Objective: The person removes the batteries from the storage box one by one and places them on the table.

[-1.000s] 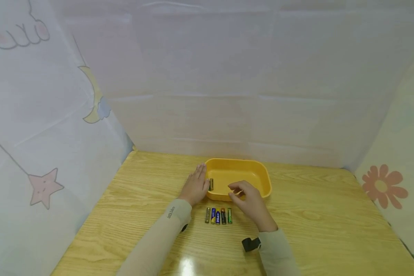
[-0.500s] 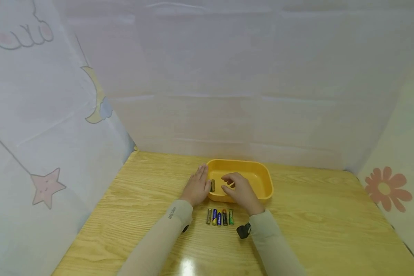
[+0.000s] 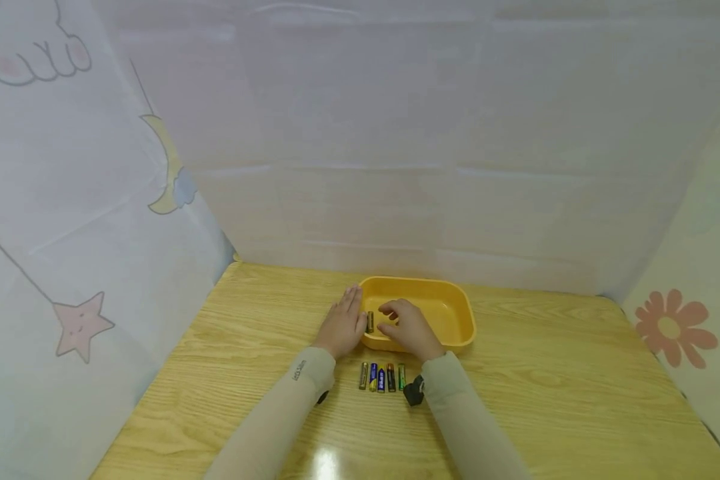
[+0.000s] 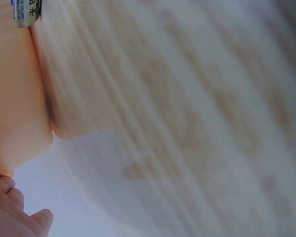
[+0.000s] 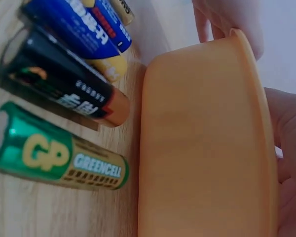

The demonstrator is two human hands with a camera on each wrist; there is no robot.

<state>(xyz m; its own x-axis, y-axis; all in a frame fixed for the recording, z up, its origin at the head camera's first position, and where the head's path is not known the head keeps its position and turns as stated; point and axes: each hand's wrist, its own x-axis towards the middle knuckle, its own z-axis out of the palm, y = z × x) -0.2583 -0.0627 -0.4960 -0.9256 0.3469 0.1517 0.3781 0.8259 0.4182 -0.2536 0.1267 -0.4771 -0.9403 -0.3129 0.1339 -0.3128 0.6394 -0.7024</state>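
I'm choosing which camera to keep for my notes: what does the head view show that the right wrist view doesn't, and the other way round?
Only the head view: the battery lying inside the yellow tray, and the printed star and flower on the cloth walls.

Only the right wrist view: readable GREENCELL lettering on the green battery; the head view is too small for that.

Both: the tray, the row of five batteries on the table, the left hand and the right hand.
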